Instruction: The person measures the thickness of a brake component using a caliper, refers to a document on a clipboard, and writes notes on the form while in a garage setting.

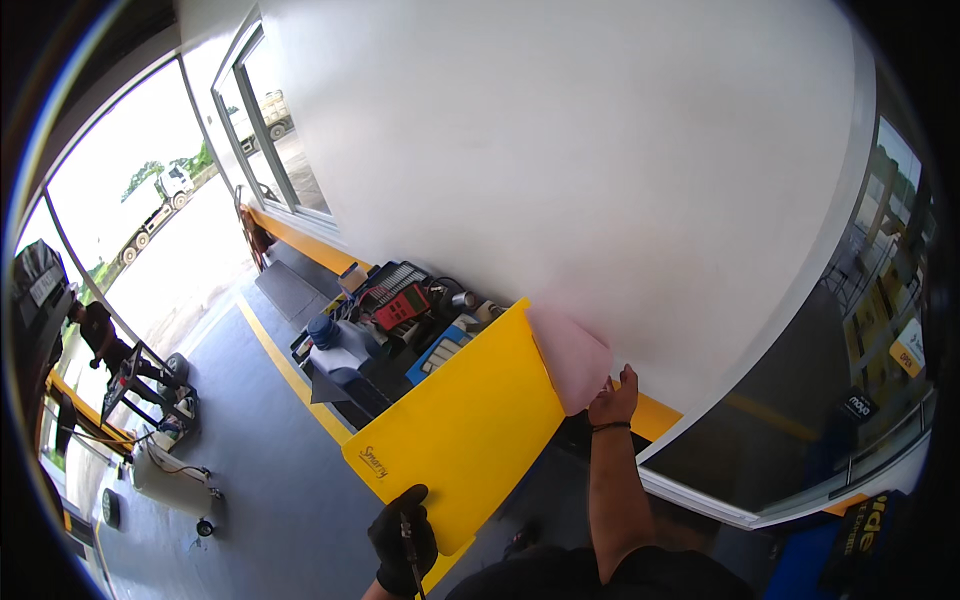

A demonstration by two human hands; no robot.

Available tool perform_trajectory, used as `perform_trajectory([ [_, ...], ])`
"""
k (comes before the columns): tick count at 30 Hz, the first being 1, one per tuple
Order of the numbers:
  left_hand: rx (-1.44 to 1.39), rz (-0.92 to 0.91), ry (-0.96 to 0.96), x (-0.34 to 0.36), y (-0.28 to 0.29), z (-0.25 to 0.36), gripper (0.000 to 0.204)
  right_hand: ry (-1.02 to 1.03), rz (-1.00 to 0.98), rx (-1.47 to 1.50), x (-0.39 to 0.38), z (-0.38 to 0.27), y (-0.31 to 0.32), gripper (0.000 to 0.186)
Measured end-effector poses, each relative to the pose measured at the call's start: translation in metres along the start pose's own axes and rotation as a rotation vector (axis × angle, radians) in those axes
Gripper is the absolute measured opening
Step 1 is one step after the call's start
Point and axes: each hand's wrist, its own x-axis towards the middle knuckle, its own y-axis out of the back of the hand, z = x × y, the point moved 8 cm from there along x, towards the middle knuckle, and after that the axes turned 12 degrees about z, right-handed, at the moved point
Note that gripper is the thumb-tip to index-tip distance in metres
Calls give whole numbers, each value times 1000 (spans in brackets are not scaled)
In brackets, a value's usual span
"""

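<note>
Item 1: yellow folder (455,405), 1 pc., held up in front of the person, approx. mid-view, slanted; long axis runs lower L to upper R, i.e. from L hand side toward wall.

Item 2: pink sheet (572,360), 1 pc., at folder's upper R end, bent, projecting past the edge toward the wall.

L hand (402,542): black-gloved, at folder's lower L end; fingers clasping folder edge, thumb on top, w/ slim pen-like item (410,553) also in grasp.

R hand (612,402): bare, dark wristband (611,427); fingers appear to pinch sheet's outer edge, exact contact partly hidden. R hand is nearer the sheet, which lies just L of its fingers; L hand well apart, at opp. end of folder.

Bkgd., beyond folder: red device (403,307), blue tray (440,352), blue-capped container (323,331), misc. tools, all by white wall (560,150). Far L: co-worker (104,335) nr. black cart (150,385); pale tank (168,477) on grey floor (275,500).
</note>
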Motion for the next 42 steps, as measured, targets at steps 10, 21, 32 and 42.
perform_trajectory([
  [10,-498,256,234,-115,64,-48,29,232,-1155,-526,-223,21,-54,67],
  [21,-1302,75,591,-169,30,-99,57,1488,-2689,-1194,-377,54,18,61],
  [32,-1254,293,589,-191,-73,-92,52,1279,-1227,-1086,-238,3,-28,54],
  [42,-1146,468,535,-198,-102,-84,47,265,-1307,-936,-200,53,-8,69],
])
